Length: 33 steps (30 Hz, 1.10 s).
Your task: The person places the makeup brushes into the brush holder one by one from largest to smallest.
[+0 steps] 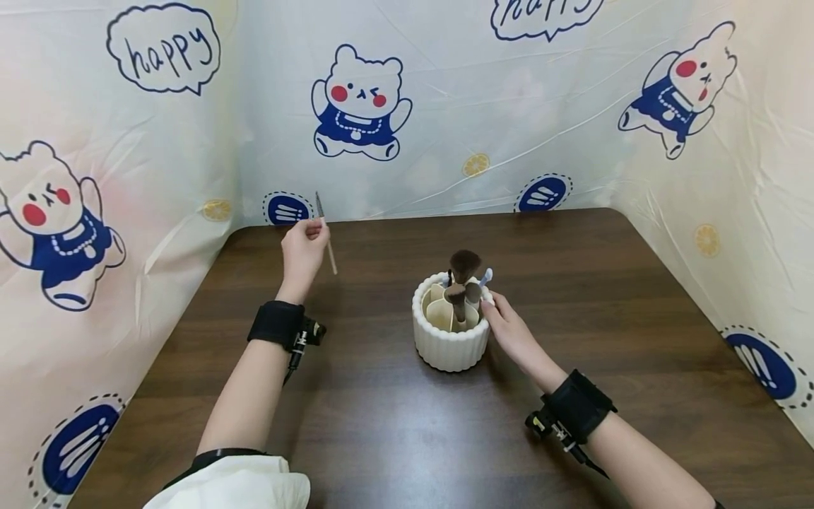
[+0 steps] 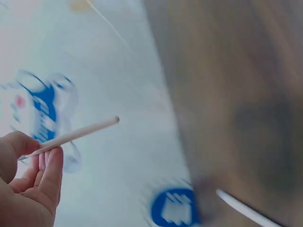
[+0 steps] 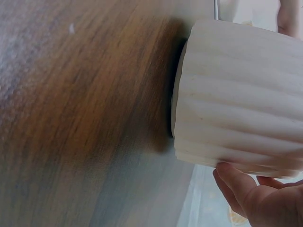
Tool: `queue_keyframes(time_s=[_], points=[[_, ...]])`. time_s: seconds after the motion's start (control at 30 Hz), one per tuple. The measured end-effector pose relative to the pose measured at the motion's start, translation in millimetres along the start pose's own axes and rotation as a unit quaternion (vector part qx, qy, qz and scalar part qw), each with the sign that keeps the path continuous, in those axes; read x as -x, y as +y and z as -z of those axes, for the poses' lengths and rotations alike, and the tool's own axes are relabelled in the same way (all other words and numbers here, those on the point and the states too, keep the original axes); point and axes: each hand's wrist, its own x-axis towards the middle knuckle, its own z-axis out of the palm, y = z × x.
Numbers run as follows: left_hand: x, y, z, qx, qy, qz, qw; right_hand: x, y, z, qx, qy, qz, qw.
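Pinched between your left hand's [image 1: 304, 249] thumb and fingertips [image 2: 47, 170], the thin brush [image 1: 326, 233] is held near its middle, raised over the far left of the dark table [image 1: 381, 438], bristle end up. Your right hand [image 1: 509, 329] curls against the ribbed white holder [image 1: 450, 336] at mid-table, steadying its right wall. That brush looks light, stiff and slim, so it may twist in a loose pinch; hold the wooden handle, not the bristles. Other brushes [image 1: 464, 272] stand in the holder's compartments.

Staged booth; cartoon-bear sheets [image 1: 362, 106] surround table [image 1: 394, 424]
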Motion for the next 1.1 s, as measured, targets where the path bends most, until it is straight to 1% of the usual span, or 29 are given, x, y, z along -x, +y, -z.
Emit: queue_keyframes(time_s=[0.1, 0.23, 0.33, 0.47, 0.57, 0.67, 0.8, 0.9, 1.1], points=[[9.8, 25.6, -5.7, 0.048, -0.025, -0.022, 0.9983, 0, 0, 0, -0.002, 0.001, -0.001, 1.000], [26.2, 55.9, -14.0, 0.107, -0.068, -0.048, 0.9907, -1, 0, 0, -0.007, 0.003, -0.002, 1.000], [40.5, 72.8, -18.6, 0.129, -0.096, -0.070, 0.9844, 0, 0, -1, -0.005, 0.000, 0.000, 1.000], [58.7, 87.1, -24.0, 0.134, -0.131, -0.102, 0.9770, 0, 0, 0, -0.007, -0.006, 0.003, 1.000], [69.2, 91.5, -30.1, 0.134, -0.157, -0.125, 0.9704, 0, 0, 0, -0.007, -0.003, 0.002, 1.000], [77.5, 90.5, -36.6, 0.126, -0.180, -0.141, 0.9653, 0, 0, 1, -0.003, 0.002, 0.000, 1.000], [85.5, 82.4, -45.5, 0.097, -0.216, -0.146, 0.9606, 0, 0, 1, 0.002, 0.003, -0.002, 1.000], [88.5, 75.3, -52.2, 0.075, -0.239, -0.148, 0.9567, 0, 0, 0, 0.004, 0.004, -0.002, 1.000], [90.0, 66.4, -61.5, 0.061, -0.270, -0.151, 0.9489, -1, 1, 0, -0.003, 0.000, 0.000, 1.000]])
